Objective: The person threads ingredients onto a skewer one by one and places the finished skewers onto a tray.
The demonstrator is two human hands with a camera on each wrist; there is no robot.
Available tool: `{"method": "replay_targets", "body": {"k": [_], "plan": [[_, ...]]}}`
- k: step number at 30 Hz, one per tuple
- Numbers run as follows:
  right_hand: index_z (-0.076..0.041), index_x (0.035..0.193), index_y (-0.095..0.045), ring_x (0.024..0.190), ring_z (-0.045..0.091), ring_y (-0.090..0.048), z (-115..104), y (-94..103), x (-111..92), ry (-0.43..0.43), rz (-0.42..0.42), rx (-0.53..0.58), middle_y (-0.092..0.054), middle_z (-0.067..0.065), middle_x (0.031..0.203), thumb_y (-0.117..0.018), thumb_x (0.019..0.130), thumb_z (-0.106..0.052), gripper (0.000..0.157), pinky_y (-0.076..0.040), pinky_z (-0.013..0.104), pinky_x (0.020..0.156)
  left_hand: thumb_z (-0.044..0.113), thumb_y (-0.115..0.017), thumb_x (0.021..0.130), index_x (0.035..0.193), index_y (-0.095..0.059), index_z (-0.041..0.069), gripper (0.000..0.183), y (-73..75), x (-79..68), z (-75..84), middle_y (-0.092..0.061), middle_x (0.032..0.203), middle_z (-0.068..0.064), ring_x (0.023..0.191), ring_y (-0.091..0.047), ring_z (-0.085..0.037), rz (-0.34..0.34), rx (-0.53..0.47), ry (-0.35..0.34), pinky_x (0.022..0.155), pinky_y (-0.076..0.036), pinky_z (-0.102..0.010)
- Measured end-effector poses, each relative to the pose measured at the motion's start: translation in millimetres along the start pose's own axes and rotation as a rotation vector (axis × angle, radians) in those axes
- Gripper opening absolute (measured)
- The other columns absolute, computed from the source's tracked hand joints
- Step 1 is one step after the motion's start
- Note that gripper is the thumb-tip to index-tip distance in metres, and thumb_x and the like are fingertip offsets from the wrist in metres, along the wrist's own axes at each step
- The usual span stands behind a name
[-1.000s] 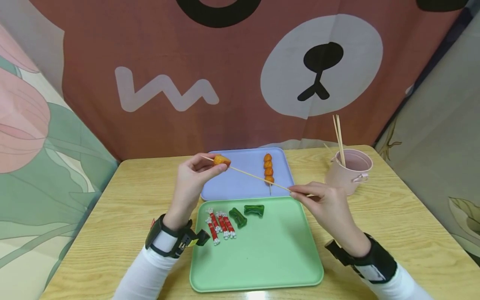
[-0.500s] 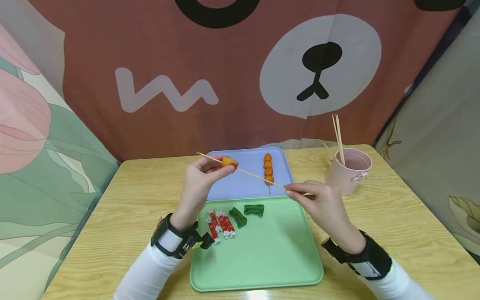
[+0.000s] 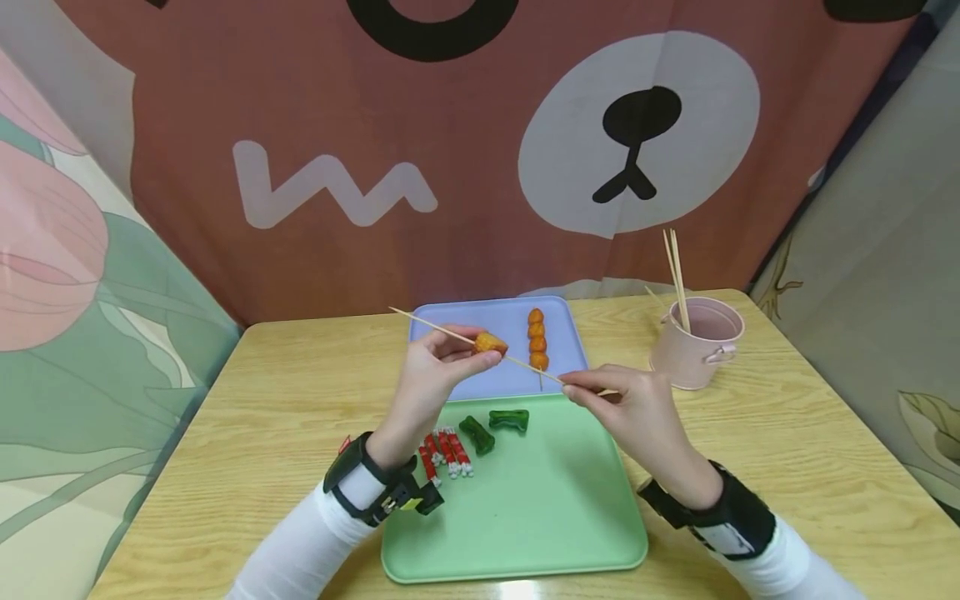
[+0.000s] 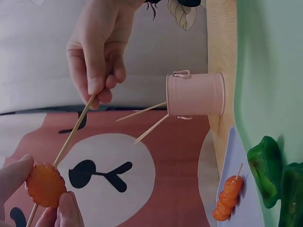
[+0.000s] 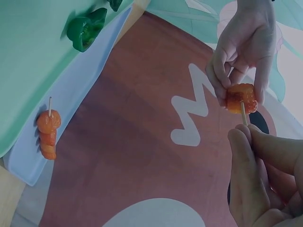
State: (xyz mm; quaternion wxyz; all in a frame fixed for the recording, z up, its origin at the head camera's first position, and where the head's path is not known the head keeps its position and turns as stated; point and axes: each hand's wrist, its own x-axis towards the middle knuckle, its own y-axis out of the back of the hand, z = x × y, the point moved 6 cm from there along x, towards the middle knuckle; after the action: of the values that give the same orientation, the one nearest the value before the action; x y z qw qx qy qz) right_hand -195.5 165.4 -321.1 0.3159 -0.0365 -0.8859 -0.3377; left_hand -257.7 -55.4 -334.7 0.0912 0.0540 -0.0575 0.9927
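My left hand (image 3: pixel 435 371) pinches an orange piece of food (image 3: pixel 491 343) with a scalloped edge, seen close up in the left wrist view (image 4: pixel 46 184). A thin bamboo skewer (image 3: pixel 423 321) runs through this piece, its far end sticking out beyond the left hand. My right hand (image 3: pixel 633 400) pinches the skewer's other end between thumb and fingers. Both hands are raised above the trays. Behind them, a skewer of several orange pieces (image 3: pixel 537 337) lies on the blue tray (image 3: pixel 564 342).
A green tray (image 3: pixel 540 517) lies in front, bearing two green pepper pieces (image 3: pixel 508 420) and several red sticks with white ends (image 3: pixel 454 452), partly behind the left wrist. At the back right stands a pink bucket (image 3: pixel 678 358) with several bamboo skewers (image 3: pixel 677 271) in it.
The left hand has moved right along the skewer with the orange piece, closer to the right hand. More skewer shows beyond the piece. The right hand has shifted slightly left.
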Motion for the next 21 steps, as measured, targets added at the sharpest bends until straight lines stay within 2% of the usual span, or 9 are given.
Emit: {"method": "replay_targets", "body": {"k": [7,12,21], "plan": [[-0.008,0.091,-0.077,0.071,0.007,-0.068,0,0.4,0,-0.004,-0.003,0.004,-0.074,-0.001,0.083,-0.079,0.074,-0.005,0.018,-0.053,0.013,0.060,0.012,-0.081,0.074,0.104,-0.067,0.004,0.035,-6.2,-0.6,-2.1,-0.072,0.095,-0.006,0.091,-0.067,-0.021,-0.008,-0.011,-0.025,0.083,-0.055,-0.031],[-0.009,0.091,-0.077,0.070,0.006,-0.068,-1,-1.2,-1,-0.001,-0.007,0.007,-0.074,-0.001,0.082,-0.079,0.073,-0.004,0.018,-0.053,0.013,0.059,0.016,-0.082,0.073,0.104,-0.068,0.006,0.037,-11.9,-2.0,-6.7,-0.072,0.095,-0.005,0.090,-0.067,-0.019,-0.014,0.016,0.017,0.083,-0.055,-0.030],[-0.009,0.089,-0.077,0.068,0.009,-0.069,-2,-1.8,-1,0.038,0.013,0.014,-0.074,0.001,0.081,-0.078,0.074,-0.004,0.016,-0.052,0.011,0.058,0.008,-0.081,0.073,0.103,-0.067,0.003,0.034,-20.8,-2.4,-11.0,-0.070,0.091,-0.003,0.087,-0.065,-0.018,-0.008,-0.006,0.031,0.082,-0.055,-0.031]]}}
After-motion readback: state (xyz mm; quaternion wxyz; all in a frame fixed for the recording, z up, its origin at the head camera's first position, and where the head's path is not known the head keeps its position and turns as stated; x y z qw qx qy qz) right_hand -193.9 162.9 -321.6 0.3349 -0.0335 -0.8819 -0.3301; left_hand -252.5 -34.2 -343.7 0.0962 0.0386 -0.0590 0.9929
